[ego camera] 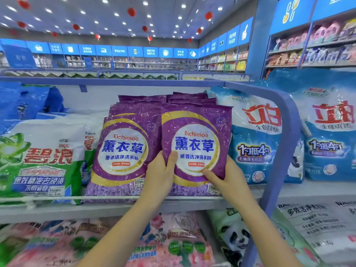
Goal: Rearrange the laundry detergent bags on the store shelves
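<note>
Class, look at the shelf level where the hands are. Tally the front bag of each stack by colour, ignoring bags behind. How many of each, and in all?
Green and white bag: 1
Purple: 2, the left purple bag and the right purple bag, gripped by the left hand and right hand
Blue and white: 2, the inner blue bag and the outer blue bag
Total: 5

Red lanterns (131,11) hang from a ceiling dotted with small round lights (105,0). A band of blue signs (134,51) with white icons runs along the far walls, above wall racks (134,63) whose goods are too blurred to tell. Yellow and green bottles (240,64) stand near a blue pillar (260,45). A row of green-roofed boxes (134,76) crosses the middle.
</note>
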Motion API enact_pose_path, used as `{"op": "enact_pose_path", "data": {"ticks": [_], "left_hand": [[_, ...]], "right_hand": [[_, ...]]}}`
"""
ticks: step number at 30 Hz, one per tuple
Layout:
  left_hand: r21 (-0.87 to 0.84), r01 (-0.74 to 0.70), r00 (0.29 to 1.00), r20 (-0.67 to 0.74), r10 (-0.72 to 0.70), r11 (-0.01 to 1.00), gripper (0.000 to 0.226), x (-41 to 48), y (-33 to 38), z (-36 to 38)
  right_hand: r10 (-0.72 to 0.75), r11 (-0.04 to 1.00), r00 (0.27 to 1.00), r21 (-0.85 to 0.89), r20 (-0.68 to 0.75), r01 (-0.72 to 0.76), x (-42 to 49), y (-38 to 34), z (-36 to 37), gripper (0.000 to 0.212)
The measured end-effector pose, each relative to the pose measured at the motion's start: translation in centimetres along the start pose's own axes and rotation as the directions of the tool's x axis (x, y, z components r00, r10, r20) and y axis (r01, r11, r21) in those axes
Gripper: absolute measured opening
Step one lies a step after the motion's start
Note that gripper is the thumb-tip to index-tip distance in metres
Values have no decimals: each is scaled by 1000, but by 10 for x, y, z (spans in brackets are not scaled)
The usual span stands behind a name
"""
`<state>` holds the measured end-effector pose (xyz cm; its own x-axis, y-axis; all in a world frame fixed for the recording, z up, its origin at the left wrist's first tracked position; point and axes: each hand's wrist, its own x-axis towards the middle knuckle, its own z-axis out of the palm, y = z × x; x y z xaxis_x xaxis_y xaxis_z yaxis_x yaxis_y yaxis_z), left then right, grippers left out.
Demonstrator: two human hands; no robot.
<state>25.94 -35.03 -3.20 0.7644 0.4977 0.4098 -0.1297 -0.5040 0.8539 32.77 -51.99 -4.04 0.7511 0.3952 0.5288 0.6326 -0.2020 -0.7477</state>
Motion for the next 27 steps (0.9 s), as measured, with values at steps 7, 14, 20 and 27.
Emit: {"op": "enact_pose_path", "data": {"ticks": [7,14,20,27], "left_hand": [[111,-25,993,-111,37,993,31,-19,4,-3],[250,-29,963,-252,94,968,32,-15,1,7],[198,-31,981,-182,68,980,48,-23,6,0],[702,-135,910,-191,368,699,55,-54,-20,-60]], "right_hand": [[42,993,971,-100,-234,-67,-9,-4,-1,35],[-68,926,909,-365,-411,-96,0,0,11,33],[-5,934,905,-326,-426,-149,-5,-5,12,35],[-389,759,886,-633,-252,153,-36,-28,38,47]]}}
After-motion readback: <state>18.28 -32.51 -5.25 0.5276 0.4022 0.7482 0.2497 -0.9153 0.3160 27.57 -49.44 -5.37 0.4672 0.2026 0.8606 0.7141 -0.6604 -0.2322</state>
